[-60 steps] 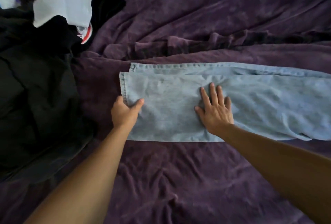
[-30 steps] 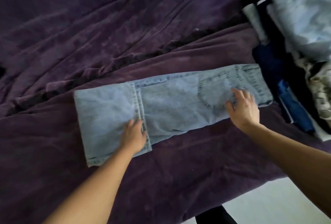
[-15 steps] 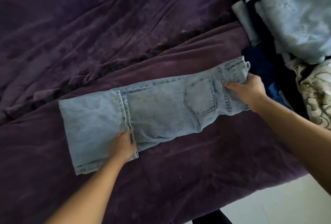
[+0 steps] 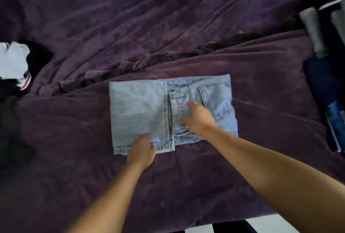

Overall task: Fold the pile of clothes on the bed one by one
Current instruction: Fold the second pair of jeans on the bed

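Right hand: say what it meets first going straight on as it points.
Probably the jeans: the right hand points up-left over the waistband toward the folded leg's hem; its height is unclear.

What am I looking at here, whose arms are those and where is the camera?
There is no machine here: a person folds laundry with bare hands. The picture comes from a wide-angle camera worn on the head, looking down, so the arms reach in from below. On the wrinkled purple plush blanket lies a pair of light blue denim jeans, folded into a compact rectangle. The left hand rests on its near edge; whether it pinches the cloth is unclear. The right hand, blurred, is spread over the waistband and grips nothing. At the left edge sits a heap of black clothes with a white garment; at the right edge, folded dark blue clothes.
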Demonstrator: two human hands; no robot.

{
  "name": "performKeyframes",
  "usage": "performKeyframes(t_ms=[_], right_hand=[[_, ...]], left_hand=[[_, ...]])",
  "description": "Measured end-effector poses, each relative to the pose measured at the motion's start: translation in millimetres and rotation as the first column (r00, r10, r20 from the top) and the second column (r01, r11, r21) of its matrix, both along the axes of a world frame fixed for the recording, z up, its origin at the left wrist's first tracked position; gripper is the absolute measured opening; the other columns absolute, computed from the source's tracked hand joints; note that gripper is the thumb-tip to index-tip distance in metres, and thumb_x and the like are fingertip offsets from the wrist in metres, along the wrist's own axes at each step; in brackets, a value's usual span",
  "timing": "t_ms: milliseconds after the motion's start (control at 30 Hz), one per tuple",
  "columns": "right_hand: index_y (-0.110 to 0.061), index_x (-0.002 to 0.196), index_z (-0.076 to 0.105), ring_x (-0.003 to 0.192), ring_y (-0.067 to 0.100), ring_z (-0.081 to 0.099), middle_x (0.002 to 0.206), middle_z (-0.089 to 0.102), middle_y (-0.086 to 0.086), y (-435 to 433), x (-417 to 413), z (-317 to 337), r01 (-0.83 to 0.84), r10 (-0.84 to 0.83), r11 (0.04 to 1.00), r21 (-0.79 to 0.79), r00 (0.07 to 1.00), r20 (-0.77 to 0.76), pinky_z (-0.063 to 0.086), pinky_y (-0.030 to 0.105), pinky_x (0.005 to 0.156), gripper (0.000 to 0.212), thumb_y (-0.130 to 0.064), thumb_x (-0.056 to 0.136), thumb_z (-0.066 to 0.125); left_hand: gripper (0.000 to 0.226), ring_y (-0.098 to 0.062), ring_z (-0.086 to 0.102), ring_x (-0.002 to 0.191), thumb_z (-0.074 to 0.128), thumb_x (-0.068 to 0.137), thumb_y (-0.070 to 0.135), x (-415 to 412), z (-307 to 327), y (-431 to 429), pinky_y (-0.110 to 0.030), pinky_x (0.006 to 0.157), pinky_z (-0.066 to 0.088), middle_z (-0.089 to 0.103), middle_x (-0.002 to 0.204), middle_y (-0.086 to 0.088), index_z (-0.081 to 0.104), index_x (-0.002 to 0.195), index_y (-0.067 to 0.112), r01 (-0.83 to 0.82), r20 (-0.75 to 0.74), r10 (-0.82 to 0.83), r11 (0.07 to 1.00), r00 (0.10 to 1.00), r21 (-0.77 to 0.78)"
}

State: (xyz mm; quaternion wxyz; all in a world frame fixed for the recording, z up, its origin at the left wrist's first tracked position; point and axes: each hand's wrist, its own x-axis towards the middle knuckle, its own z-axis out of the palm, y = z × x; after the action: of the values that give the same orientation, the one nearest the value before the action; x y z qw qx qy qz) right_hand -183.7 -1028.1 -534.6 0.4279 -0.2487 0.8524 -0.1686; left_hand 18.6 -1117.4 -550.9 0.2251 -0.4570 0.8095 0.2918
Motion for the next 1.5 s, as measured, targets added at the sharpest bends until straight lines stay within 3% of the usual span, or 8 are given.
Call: performKeyframes(t_ms=[167, 333, 500, 700, 833, 1033, 1233, 1500], right_hand=[[-0.022, 0.136, 0.044, 0.12, 0.031, 0.048, 0.133, 0.05, 0.008, 61.3, -67.6, -31.7, 0.362, -0.337, 0.932, -0.004, 0.865, -0.373, 0.045, 0.046, 0.095, 0.062, -0.044, 0.082, 0.064], [-0.018, 0.121, 0.059, 0.09, 0.017, 0.066, 0.108, 0.068, 0.0, 78.4, -91.8, -54.5, 0.625, -0.628, 0.778, 0.07, 0.772, 0.098, 0.056, 0.033, 0.073, 0.06, -0.043, 0.071, 0.081], [-0.015, 0.102, 0.065, 0.086, 0.021, 0.07, 0.096, 0.072, 0.002, 55.8, -68.8, -16.7, 0.649, -0.635, 0.76, -0.037, 0.753, 0.172, 0.058, 0.037, 0.075, 0.035, -0.023, 0.073, 0.082], [-0.02, 0.11, 0.049, 0.082, 0.006, 0.061, 0.094, 0.061, -0.011, -31.0, 12.6, 80.2, 0.355, -0.361, 0.897, -0.263, 0.932, 0.027, 0.046, 0.02, 0.058, 0.051, -0.022, 0.071, 0.08], [-0.023, 0.13, 0.037, 0.093, 0.031, 0.062, 0.102, 0.067, 0.006, -109.7, 94.9, 81.5, 0.012, -0.042, 0.983, -0.184, 0.986, -0.159, 0.041, 0.03, 0.071, 0.066, -0.03, 0.075, 0.073], [-0.017, 0.14, 0.035, 0.115, 0.029, 0.055, 0.124, 0.06, 0.009, -164.0, 176.8, 20.5, -0.229, 0.233, 0.971, -0.064, 0.971, 0.05, 0.044, 0.034, 0.092, 0.059, -0.026, 0.088, 0.062], [-0.021, 0.143, 0.04, 0.134, 0.035, 0.035, 0.147, 0.039, 0.011, -106.9, 128.3, -7.7, -0.273, 0.221, 0.961, -0.036, 0.841, -0.494, 0.039, 0.046, 0.096, 0.053, -0.031, 0.094, 0.053], [-0.04, 0.152, -0.005, 0.149, 0.031, -0.005, 0.162, -0.012, 0.003, -64.0, 113.0, -85.7, -0.285, 0.29, 0.955, 0.083, 0.838, -0.462, 0.012, 0.054, 0.116, 0.07, -0.067, 0.092, 0.019]], left_hand=[[0.065, -0.031, 0.037, 0.126, 0.049, 0.091, 0.016, -26.7, -16.4, 10.7, -0.043, 0.098, 0.04, 0.025, 0.15, -0.01, 0.022, 0.149, 0.028, 0.305, -0.085, -0.325, 0.934, 0.942, -0.185], [0.069, -0.028, 0.023, 0.135, 0.047, 0.091, 0.022, -55.9, -53.4, 19.7, -0.047, 0.108, 0.028, 0.014, 0.158, 0.001, 0.012, 0.151, 0.026, 0.562, 0.008, -0.564, 0.821, 0.825, -0.096], [0.044, -0.024, 0.041, 0.126, 0.044, 0.093, 0.015, -43.1, -39.1, -16.0, -0.038, 0.1, 0.036, 0.045, 0.142, 0.001, 0.049, 0.136, 0.021, 0.47, -0.138, -0.468, 0.882, 0.873, -0.024], [0.03, -0.031, 0.059, 0.109, 0.049, 0.087, 0.007, 43.5, 7.2, -83.0, -0.038, 0.091, 0.047, 0.061, 0.118, -0.012, 0.065, 0.113, 0.009, 0.002, -0.21, -0.003, 1.0, 0.978, -0.006], [0.027, -0.032, 0.062, 0.104, 0.051, 0.087, 0.007, 110.6, 19.7, -122.2, -0.039, 0.088, 0.049, 0.065, 0.112, -0.013, 0.067, 0.109, 0.01, -0.144, -0.16, 0.141, 0.99, 0.977, -0.006], [0.03, -0.029, 0.062, 0.105, 0.05, 0.089, 0.008, 182.7, 12.9, -154.4, -0.035, 0.09, 0.049, 0.067, 0.115, -0.01, 0.065, 0.115, 0.011, -0.358, -0.101, 0.354, 0.933, 0.93, -0.023], [0.041, -0.038, 0.054, 0.114, 0.053, 0.095, 0.024, 135.3, 2.9, -146.5, -0.042, 0.093, 0.043, 0.055, 0.126, -0.02, 0.05, 0.133, 0.007, -0.353, -0.325, 0.302, 0.929, 0.896, -0.111], [0.078, -0.04, 0.014, 0.143, 0.024, 0.087, 0.071, 76.5, -64.9, -98.9, -0.05, 0.106, 0.033, -0.006, 0.159, -0.016, 0.001, 0.151, 0.034, 0.074, -0.112, -0.118, 0.938, 0.987, -0.339]])
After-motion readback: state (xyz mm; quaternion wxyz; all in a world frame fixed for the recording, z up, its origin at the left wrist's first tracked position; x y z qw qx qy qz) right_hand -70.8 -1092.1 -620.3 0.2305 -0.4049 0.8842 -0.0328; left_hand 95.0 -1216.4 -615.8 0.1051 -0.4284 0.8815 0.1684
